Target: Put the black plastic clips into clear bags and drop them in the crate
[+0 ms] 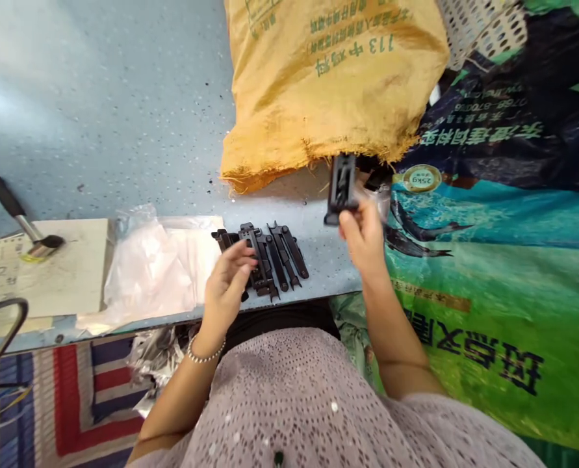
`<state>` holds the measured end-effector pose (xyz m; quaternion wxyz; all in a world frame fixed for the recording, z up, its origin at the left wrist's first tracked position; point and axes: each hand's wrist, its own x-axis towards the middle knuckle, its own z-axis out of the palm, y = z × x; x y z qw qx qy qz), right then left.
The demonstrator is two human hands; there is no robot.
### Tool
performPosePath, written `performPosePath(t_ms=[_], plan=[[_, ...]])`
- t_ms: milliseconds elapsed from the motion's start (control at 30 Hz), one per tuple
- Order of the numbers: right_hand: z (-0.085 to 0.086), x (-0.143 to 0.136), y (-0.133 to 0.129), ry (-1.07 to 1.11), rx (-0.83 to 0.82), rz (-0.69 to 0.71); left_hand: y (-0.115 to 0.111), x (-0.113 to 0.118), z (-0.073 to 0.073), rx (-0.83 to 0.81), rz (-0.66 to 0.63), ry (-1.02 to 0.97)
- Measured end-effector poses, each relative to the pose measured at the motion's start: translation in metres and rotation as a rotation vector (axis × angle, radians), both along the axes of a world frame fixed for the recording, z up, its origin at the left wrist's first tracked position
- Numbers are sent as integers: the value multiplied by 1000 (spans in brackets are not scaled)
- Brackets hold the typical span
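Note:
My right hand [366, 239] grips the lower end of a long black slotted part [342, 185] between thumb and fingers. That part stands out just below the frayed mouth of a yellow woven sack [338, 97]. My left hand [227, 286] is held over the left end of a row of similar black parts [278, 260]; its fingers are slightly bent with the thumb apart, and nothing shows in them. Several parts in the row lie side by side near the table's front edge, some partly covered by my left fingers. Their exact kind cannot be made out.
Clear plastic bags [145, 266] lie on the speckled blue table [172, 130], left of the parts. Farther left, a black-handled tool [13, 205] rests on a pale board [69, 273]. Printed green and blue sacks [488, 273] fill the right side, beneath a perforated basket [494, 32].

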<state>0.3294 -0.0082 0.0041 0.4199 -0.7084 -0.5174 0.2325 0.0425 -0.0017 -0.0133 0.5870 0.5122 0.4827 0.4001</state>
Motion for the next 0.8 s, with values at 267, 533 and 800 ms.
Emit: performPosePath(t_ms=[267, 533, 800], plan=[[18, -58, -41, 64, -19, 479, 29, 51, 27, -434, -83, -549], [8, -84, 45, -133, -37, 400, 18, 39, 22, -448, -13, -511], [-5, -113, -16, -278, 156, 811, 16, 5, 27, -374, 133, -422]])
